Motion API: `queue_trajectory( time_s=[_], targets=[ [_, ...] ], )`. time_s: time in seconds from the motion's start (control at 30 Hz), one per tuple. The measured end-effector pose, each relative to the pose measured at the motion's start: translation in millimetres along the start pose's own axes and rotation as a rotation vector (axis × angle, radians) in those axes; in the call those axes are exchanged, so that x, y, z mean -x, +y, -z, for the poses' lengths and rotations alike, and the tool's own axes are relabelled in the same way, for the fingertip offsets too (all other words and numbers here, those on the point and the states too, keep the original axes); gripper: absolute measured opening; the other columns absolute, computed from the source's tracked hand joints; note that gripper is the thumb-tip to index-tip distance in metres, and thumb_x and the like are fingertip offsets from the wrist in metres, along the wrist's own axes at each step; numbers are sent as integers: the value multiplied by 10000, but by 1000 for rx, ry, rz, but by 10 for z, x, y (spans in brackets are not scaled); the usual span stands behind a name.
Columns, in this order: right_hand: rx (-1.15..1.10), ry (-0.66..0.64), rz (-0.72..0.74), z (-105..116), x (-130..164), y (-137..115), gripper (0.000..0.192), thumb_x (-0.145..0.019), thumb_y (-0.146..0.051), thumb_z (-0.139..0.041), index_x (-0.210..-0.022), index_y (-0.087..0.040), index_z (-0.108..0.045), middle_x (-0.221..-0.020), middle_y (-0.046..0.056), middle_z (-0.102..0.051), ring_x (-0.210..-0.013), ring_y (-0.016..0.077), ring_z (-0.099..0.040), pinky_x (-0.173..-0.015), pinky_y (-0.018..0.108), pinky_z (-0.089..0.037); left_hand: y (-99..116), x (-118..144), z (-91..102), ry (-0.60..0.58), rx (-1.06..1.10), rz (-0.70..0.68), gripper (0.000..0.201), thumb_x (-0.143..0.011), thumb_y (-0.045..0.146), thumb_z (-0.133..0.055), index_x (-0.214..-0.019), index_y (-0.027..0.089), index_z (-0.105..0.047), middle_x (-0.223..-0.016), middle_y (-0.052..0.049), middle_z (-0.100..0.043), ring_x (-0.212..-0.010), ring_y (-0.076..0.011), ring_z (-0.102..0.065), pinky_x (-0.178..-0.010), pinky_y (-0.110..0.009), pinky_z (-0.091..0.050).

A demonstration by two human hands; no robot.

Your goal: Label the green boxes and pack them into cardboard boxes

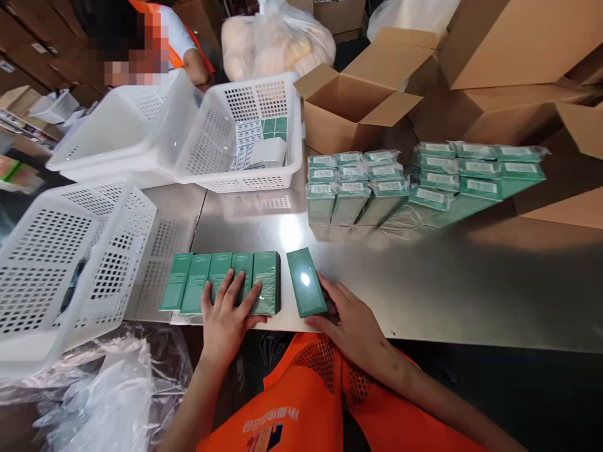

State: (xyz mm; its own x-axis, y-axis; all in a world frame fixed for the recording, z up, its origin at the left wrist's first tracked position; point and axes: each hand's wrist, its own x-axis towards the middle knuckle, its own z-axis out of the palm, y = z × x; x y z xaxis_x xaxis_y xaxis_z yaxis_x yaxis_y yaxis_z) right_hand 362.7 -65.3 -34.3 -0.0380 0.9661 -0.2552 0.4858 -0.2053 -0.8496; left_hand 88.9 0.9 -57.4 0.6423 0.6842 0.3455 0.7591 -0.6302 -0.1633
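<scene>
Plainly, a single green carton is seen as a slim, glossy oblong, its upper face lit by a bright glare spot; it is tilted slightly and set just right of a row of green cartons at the table's near edge. Five are counted in that row, packed side by side, the rightmost covered in wrinkled clear film. Bare steel table is left open to the right, while the far side is bounded by film-wrapped carton stacks and the left by a white perforated basket. The single carton is grasped by the right hand, fingers laid along its right side and thumb at the near corner. The left hand is spread palm-down over the row, fingers resting on the tops, not clenched.
</scene>
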Motion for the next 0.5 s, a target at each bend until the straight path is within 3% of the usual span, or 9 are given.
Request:
queue_trajectory(
  time_s=[0.07,0.13,0.23,0.3,0.4,0.5],
  targets=[
    [327,16,49,-103,-113,-97,694,-893,-506,-680,-1481,-207,-465,-1096,130,-652,-994,320,-653,-728,391,-547,10,-13,3,-8,-12,10,567,-885,613,-532,-1291,246,-682,-1368,-210,-609,-1334,-396,-520,-1146,-625,-258],
    [507,12,65,-212,-215,-190,671,-915,-524,-643,-1469,-181,-481,-1083,142,-661,-969,309,-668,-657,352,-539,-5,-13,-18,-7,-21,32,564,-891,612,-524,-1297,252,-678,-1371,-202,-609,-1336,-390,-518,-1149,-621,-258],
    [605,10,80,-322,-290,-287,693,-941,-546,-593,-1495,-156,-448,-1070,146,-687,-914,284,-686,-597,333,-538,-54,29,-62,3,6,59,530,-928,560,-523,-1352,263,-636,-1384,-201,-600,-1352,-386,-506,-1150,-627,-260],
    [599,0,106,-317,-273,-309,778,-898,-592,-629,-1485,-112,-456,-1077,150,-696,-890,293,-693,-605,364,-564,-86,79,-82,8,57,56,539,-961,490,-525,-1460,287,-525,-1424,-208,-568,-1385,-395,-470,-1140,-655,-258],
    [510,23,257,-120,-192,-269,847,-868,-627,-648,-1508,-122,-422,-1160,122,-692,-946,268,-691,-738,361,-607,-139,126,-115,13,127,59,670,-967,408,-553,-1576,368,-277,-1583,-177,-399,-1477,-417,-318,-1132,-721,-199],
    [532,238,420,392,-85,-152,639,-961,-526,-568,-1512,-238,-421,-1290,86,-644,-1147,230,-622,-978,336,-544,-132,66,-125,89,175,35,771,-925,445,-598,-1590,380,-213,-1673,-114,-216,-1501,-417,-258,-1157,-726,-122]
  ],
)
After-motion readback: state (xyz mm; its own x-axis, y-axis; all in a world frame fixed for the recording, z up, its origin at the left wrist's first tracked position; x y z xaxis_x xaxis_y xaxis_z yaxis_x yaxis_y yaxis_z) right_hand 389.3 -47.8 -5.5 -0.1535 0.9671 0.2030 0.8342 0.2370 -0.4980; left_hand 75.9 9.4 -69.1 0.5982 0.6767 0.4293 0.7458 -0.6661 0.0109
